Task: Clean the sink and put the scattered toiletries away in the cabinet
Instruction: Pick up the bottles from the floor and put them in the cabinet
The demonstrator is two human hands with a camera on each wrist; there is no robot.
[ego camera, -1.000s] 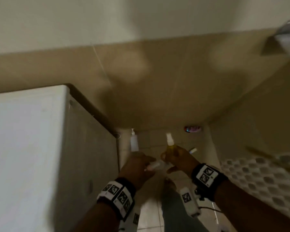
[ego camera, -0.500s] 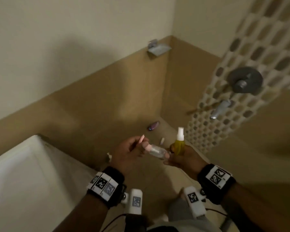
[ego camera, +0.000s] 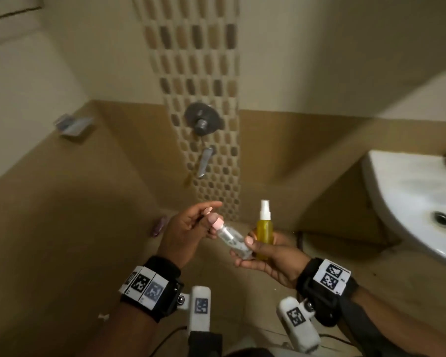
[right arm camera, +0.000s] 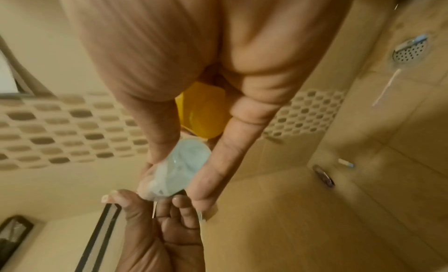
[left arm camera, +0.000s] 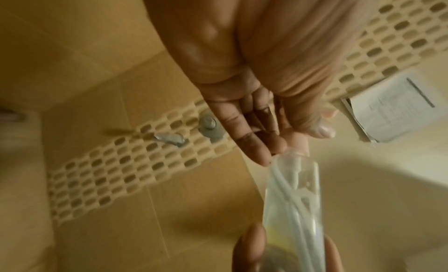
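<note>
Both my hands are together in mid-air in front of the shower wall. My right hand (ego camera: 255, 251) grips a yellow spray bottle (ego camera: 264, 233) with a white nozzle, held upright. Its thumb and fingers also clamp the base of a small clear bottle (ego camera: 232, 239) that tilts to the left. My left hand (ego camera: 211, 222) pinches that bottle's pink cap (ego camera: 218, 224). In the left wrist view the left fingertips (left arm camera: 274, 147) sit on the cap above the clear bottle (left arm camera: 293, 199). In the right wrist view the yellow bottle (right arm camera: 203, 111) lies in the palm behind the clear bottle (right arm camera: 184, 167). The white sink (ego camera: 397, 202) is at the right.
The shower valve (ego camera: 202, 119) and spout (ego camera: 204, 162) are on the mosaic strip straight ahead. A soap dish (ego camera: 72, 124) is mounted on the left wall. A purple item (ego camera: 160, 225) lies on the ledge behind my left hand. A small white piece (ego camera: 103, 316) lies on the floor.
My view has swung right from the cabinet to the shower wall and sink. Both hands have risen with the bottles, and the left hand now pinches the clear bottle's cap.
</note>
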